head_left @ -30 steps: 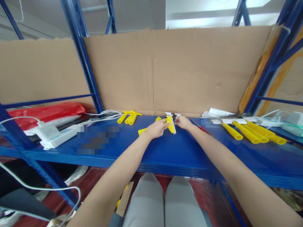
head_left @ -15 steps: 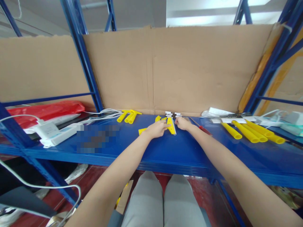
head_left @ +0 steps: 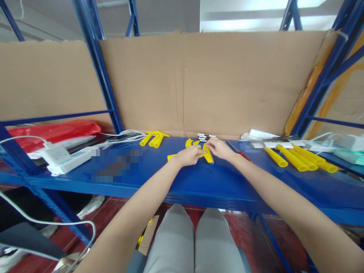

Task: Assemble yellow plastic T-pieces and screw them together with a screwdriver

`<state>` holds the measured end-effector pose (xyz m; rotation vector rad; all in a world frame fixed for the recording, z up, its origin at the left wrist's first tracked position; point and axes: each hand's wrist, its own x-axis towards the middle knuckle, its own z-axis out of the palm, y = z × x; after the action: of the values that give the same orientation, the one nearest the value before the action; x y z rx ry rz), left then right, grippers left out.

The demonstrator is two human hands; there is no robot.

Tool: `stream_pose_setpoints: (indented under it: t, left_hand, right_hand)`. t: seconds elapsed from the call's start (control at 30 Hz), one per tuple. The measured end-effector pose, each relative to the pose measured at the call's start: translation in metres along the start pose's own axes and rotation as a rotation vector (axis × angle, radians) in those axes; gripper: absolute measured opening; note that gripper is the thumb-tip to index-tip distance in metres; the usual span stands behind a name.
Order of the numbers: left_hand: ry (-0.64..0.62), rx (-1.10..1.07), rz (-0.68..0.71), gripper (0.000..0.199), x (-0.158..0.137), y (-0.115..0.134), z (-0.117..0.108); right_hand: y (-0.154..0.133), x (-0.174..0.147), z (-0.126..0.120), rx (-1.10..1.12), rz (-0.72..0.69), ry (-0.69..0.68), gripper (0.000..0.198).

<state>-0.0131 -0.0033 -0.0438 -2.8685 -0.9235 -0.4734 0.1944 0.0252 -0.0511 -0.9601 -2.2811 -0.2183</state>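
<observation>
A yellow T-shaped scraper (head_left: 207, 154) with a pale strip along its right edge lies at the middle of the blue shelf. My left hand (head_left: 190, 154) is closed around its handle, whose end (head_left: 171, 157) sticks out to the left of my fist. At the scraper's far end, my right hand (head_left: 218, 147) has its fingers pinched together; whatever small thing sits in them is hidden. Loose small yellow pieces (head_left: 189, 142) rest just beyond my left hand. Behind my right hand is a stack of black-and-white strips (head_left: 206, 137).
A red-handled screwdriver (head_left: 243, 155) lies right of my right hand. Several yellow handles (head_left: 295, 159) rest farther right. More yellow T-shaped pieces (head_left: 156, 139) and a white power strip (head_left: 72, 161) are on the left. A cardboard panel (head_left: 213, 83) closes off the back.
My right hand has moved slightly left and closer, from beside the black-and-white strips onto the scraper's far end. My left hand keeps its hold on the handle.
</observation>
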Motion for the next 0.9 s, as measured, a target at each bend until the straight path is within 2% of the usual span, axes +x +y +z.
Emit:
stream_pose_setpoints:
  t: [0.2, 0.33, 0.57, 0.9]
  left_hand:
    - [0.026, -0.037, 0.012, 0.032, 0.000, -0.004, 0.003]
    - [0.028, -0.037, 0.005, 0.033, 0.000, -0.003, 0.003]
    - [0.035, -0.034, -0.012, 0.033, 0.000, -0.003, 0.004]
    - [0.026, -0.091, 0.015, 0.029, 0.001, -0.003, 0.005]
  right_hand:
    - [-0.005, -0.008, -0.006, -0.048, -0.100, -0.015, 0.031]
    - [-0.008, -0.008, -0.010, -0.089, -0.079, -0.044, 0.035]
    - [-0.017, -0.008, -0.023, -0.249, 0.005, -0.198, 0.039]
    - [-0.013, -0.007, -0.030, -0.325, -0.033, -0.270, 0.045]
